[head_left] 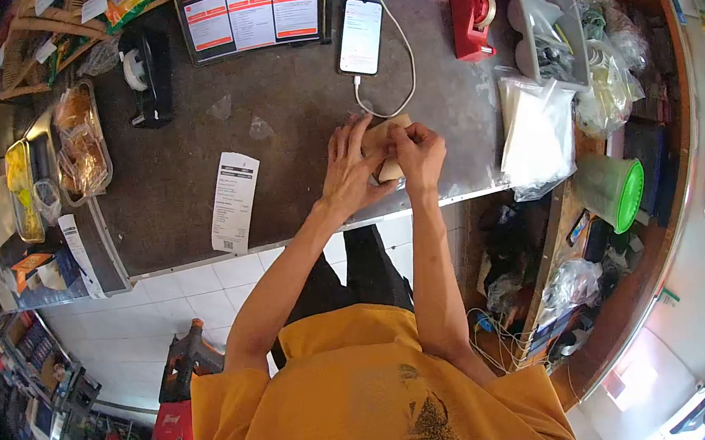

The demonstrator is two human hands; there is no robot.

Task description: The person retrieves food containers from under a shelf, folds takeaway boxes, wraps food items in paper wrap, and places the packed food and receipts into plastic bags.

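Observation:
A small brown paper packet [377, 137] lies near the front edge of the worktop, partly covered by both hands. My left hand [351, 166] holds it from the left, with the fingers along its far side and the thumb near its front end. The fingertips of my right hand [419, 153] are pinched on the packet's right side. Just beyond my hands is a phone [360, 36] with a lit screen, and its white cable [411, 66] loops down close to the packet. To the left, a printed receipt [235, 203] lies flat.
A tablet [253, 12] stands at the back, with a black tape dispenser [148, 78] to its left. A red tape dispenser [472, 25] is at the back right. White plastic bags [536, 125] overhang the right front edge. Packed food trays [81, 142] are at left.

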